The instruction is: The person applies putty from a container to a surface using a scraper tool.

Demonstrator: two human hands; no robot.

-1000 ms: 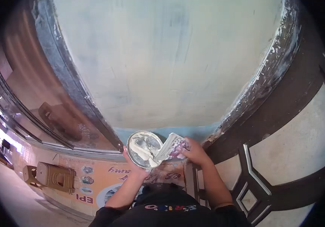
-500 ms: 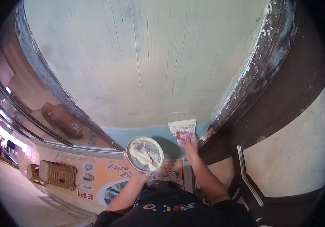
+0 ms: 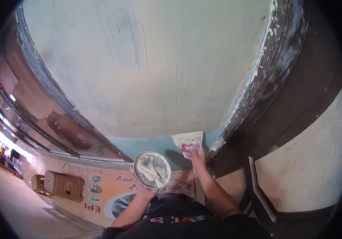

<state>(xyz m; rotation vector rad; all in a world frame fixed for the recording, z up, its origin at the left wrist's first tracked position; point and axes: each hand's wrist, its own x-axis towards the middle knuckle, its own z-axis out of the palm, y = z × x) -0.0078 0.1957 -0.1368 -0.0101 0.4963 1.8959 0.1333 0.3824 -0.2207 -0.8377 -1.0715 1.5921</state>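
Note:
My left hand (image 3: pixel 142 189) holds a round container (image 3: pixel 140 180) from below and its left side. Pale paste lies inside it, along with what looks like a light-coloured tool (image 3: pixel 148 173). To the right, my right hand (image 3: pixel 196 154) is closed on the handle of a wide putty knife (image 3: pixel 187 138), whose blade is turned up toward the wall. Whitish residue covers the blade. In front stands a pale green wall panel (image 3: pixel 155 79) with thin vertical streaks and a bluer band at its bottom.
Dark, paint-flecked trim (image 3: pixel 258 83) borders the panel on the right. On the left are a glass window (image 3: pixel 67 127), stacked brown plastic stools (image 3: pixel 63 185) and an orange banner (image 3: pixel 109 181). A framed pale panel (image 3: pixel 302 167) stands at the right.
The container and putty knife sit slightly lower in view, the knife also a little further left. The wall panel has shifted left in the picture. Both hands keep their hold.

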